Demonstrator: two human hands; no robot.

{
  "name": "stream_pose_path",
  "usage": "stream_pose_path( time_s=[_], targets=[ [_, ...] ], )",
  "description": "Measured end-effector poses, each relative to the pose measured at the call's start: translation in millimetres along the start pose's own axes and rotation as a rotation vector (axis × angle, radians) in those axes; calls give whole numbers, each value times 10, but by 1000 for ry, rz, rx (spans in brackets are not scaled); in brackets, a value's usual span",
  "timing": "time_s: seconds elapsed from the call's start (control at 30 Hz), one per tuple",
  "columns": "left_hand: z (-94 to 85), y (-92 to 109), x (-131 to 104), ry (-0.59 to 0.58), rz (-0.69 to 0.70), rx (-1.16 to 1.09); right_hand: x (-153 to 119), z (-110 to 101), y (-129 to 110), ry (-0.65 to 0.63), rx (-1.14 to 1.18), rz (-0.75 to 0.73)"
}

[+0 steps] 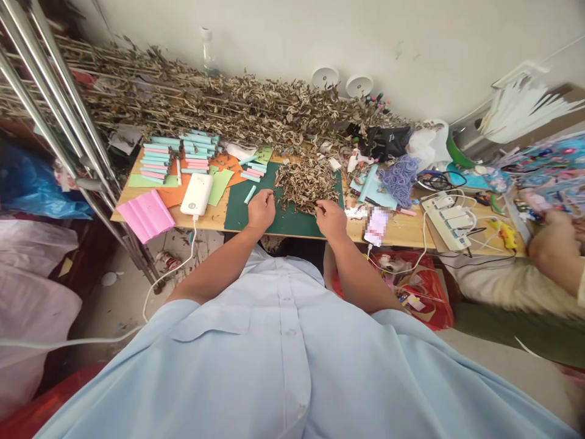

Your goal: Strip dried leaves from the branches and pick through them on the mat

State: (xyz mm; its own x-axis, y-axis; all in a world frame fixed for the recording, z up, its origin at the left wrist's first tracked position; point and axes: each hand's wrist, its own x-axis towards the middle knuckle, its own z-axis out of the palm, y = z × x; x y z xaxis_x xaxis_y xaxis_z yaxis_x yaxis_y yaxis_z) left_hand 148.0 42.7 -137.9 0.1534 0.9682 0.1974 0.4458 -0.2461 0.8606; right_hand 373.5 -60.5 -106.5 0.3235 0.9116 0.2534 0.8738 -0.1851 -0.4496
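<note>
Dry leaves, likely brittle

They lie heaped on the green mat, at two o'clock from the left hand, eleven from the right hand. Both curl, fingertips close; whether they grip anything, I cannot tell. Probably light, crumbly; best scooped loosely from beneath.

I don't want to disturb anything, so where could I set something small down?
Two patches look fairly free: the wood between the phone and the white power strip, and the front-left corner of the green mat, beside the left hand. It is crowded along the back, with dried stems, and around the leaf pile by the right hand.
</note>
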Motion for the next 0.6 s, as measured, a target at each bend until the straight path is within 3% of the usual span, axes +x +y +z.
stream_pose_path(
  time_s=[0.27, 0.43, 0.6],
  targets=[
    [2, 2, -12, 30, 50, -84, -28, -216, -108, 257, 109, -129],
    [-31, 54, -31, -59, 144, -85, -7, -106, -197, 201, 182, -72],
    [-50, 94, -39, -147, 238, -99, 33, 111, -367, 138, 411, 56]
  ],
)
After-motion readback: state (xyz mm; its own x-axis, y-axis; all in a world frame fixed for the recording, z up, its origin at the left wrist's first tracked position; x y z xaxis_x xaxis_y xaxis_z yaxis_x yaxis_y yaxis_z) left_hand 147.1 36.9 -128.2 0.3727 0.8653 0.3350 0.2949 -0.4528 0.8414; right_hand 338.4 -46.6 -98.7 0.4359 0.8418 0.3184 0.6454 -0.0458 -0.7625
